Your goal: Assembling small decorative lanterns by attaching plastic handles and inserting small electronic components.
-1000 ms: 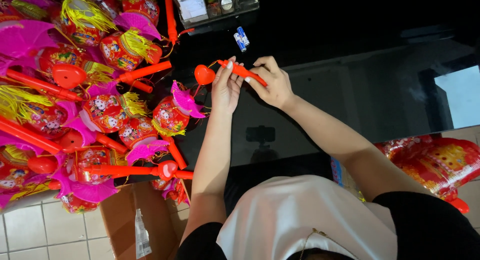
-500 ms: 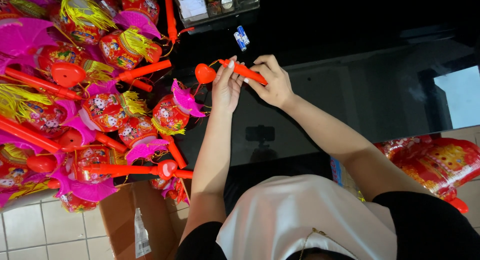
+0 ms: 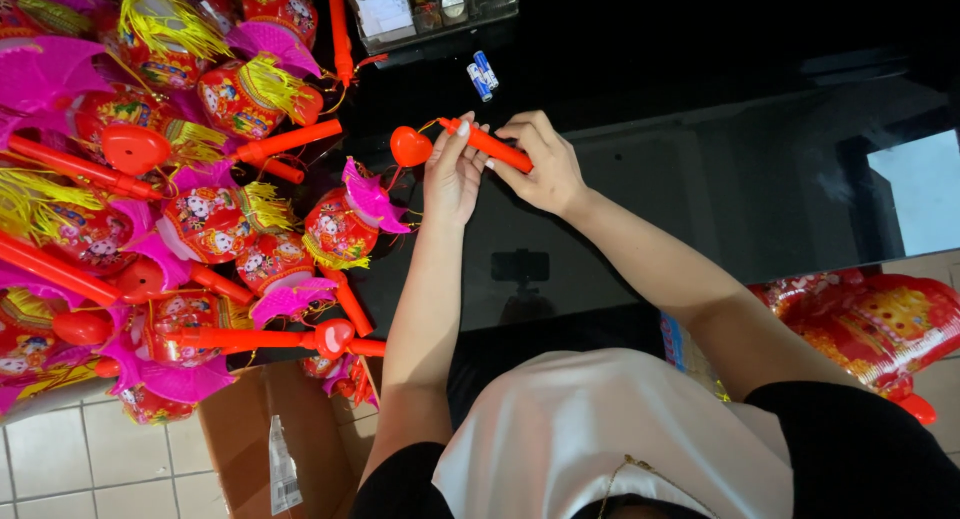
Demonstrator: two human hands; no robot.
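Orange handle stick (image 3: 487,145) lay slantwise, heart end (image 3: 410,146) far-left, across both grips: left hand (image 3: 452,174) pinching near the heart, right hand (image 3: 540,164) closed on the near-right end, above the black counter (image 3: 700,179).

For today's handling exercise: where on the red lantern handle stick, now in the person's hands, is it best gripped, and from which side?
Grip the red lantern handle stick on its straight, bare shaft, probably from the long sides, as the right hand does now. The heart-shaped end near the left hand is rounded and has a thin cord, so it likely offers a poorer hold.
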